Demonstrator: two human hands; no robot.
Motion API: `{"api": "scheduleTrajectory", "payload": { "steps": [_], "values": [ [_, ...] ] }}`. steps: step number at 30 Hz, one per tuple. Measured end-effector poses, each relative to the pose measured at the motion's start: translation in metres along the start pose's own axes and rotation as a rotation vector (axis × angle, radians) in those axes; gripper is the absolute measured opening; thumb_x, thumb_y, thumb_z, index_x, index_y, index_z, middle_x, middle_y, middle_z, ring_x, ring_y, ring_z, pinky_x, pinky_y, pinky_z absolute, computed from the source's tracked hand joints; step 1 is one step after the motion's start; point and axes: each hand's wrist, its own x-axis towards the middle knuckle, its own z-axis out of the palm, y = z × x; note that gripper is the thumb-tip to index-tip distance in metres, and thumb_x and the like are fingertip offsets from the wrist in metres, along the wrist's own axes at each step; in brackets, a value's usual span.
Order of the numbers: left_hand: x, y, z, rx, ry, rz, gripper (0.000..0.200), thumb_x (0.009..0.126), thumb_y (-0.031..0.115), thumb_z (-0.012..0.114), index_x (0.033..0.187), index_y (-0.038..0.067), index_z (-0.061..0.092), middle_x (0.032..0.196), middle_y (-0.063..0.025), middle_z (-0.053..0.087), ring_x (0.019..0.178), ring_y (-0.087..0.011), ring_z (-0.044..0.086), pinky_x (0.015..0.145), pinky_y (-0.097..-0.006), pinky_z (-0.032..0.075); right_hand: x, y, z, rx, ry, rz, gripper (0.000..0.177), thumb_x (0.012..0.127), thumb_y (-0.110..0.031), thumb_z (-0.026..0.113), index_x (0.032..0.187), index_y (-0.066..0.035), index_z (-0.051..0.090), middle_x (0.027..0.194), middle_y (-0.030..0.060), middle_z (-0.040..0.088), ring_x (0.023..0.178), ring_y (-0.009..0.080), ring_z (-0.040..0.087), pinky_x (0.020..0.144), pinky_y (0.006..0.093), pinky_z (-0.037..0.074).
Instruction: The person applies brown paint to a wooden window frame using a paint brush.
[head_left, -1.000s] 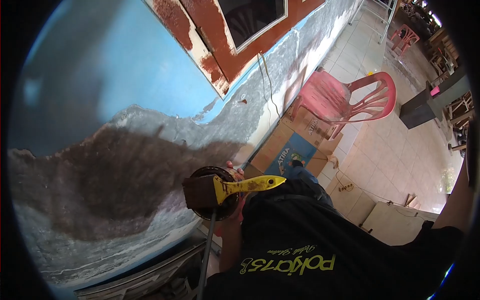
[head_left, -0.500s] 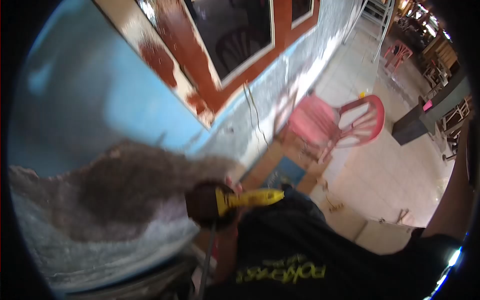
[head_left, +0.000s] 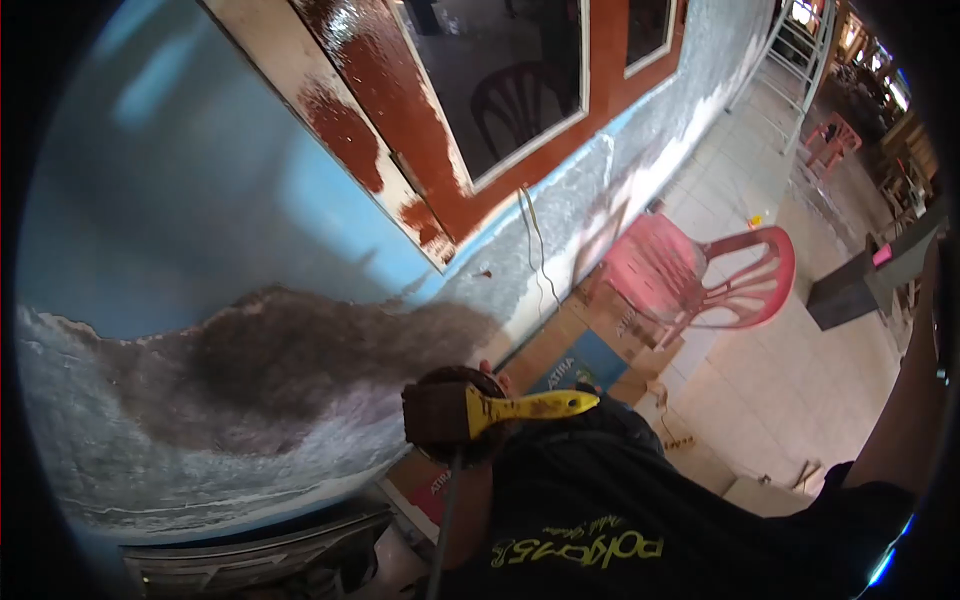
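The brush (head_left: 535, 406) hides much of the pot (head_left: 440, 374) and its inside. Behind them the left grip (head_left: 497, 379) is mostly covered, fingertips showing. The right arm (head_left: 902, 408) leaves at the right edge, its grip out of view. The bottom edge cuts the grey rod (head_left: 447, 522); clutter past the floor's far end (head_left: 880, 85) is too small to tell.

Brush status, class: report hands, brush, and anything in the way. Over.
Left hand holding pot; right hand out of view. Yellow-handled brush lying across pot. Near chair clear of both.
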Motion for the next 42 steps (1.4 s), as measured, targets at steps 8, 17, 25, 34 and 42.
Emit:
{"api": "scheduleTrajectory", "payload": {
  "steps": [8,17,25,34,42],
  "values": [
    [-0.013,-0.011,-0.003,-0.029,0.030,0.069,0.054,0.088,0.033,0.062,0.138,0.022,0.043,0.148,-0.0115,0.027,0.134,-0.0391,0.026,0.109,-0.0589,0.028,0.015,0.004,0.004,0.034,-0.023,-0.053,0.035,0.090,-0.040,0.051,0.090,-0.005,0.054,0.074,0.0079,0.055,0.062,0.0167,0.047,0.060,0.0302,0.038],
    [-0.003,-0.019,0.003,-0.086,0.013,0.114,0.054,0.088,0.035,0.061,0.138,0.023,0.043,0.148,-0.0122,0.027,0.134,-0.0396,0.025,0.109,-0.0592,0.028,0.027,-0.010,0.011,0.030,-0.054,-0.130,0.034,0.091,-0.038,0.050,0.093,-0.004,0.054,0.075,0.0093,0.055,0.064,0.0179,0.049,0.062,0.0311,0.039],
    [0.049,-0.014,0.003,-0.113,-0.041,0.148,0.054,0.088,0.036,0.060,0.138,0.024,0.042,0.148,-0.0129,0.027,0.135,-0.0401,0.025,0.109,-0.0594,0.027,0.030,-0.011,0.012,0.031,-0.115,-0.140,0.033,0.091,-0.036,0.050,0.095,-0.003,0.053,0.077,0.0106,0.056,0.066,0.0190,0.050,0.064,0.0318,0.040],
    [0.084,-0.015,-0.008,-0.125,-0.083,0.146,0.054,0.089,0.037,0.060,0.138,0.025,0.042,0.149,-0.0136,0.026,0.135,-0.0407,0.024,0.109,-0.0596,0.026,0.035,-0.005,0.020,0.023,-0.149,-0.177,0.033,0.092,-0.034,0.049,0.098,-0.002,0.053,0.079,0.0120,0.057,0.069,0.0203,0.052,0.066,0.0327,0.041],
    [0.089,-0.011,-0.019,-0.157,-0.050,0.147,0.054,0.089,0.038,0.059,0.139,0.026,0.042,0.149,-0.0143,0.026,0.135,-0.0412,0.024,0.109,-0.0598,0.026,0.041,-0.002,0.024,0.004,-0.177,-0.204,0.032,0.092,-0.031,0.049,0.100,-0.001,0.053,0.081,0.0132,0.058,0.071,0.0213,0.053,0.068,0.0334,0.043]
  ]
}}
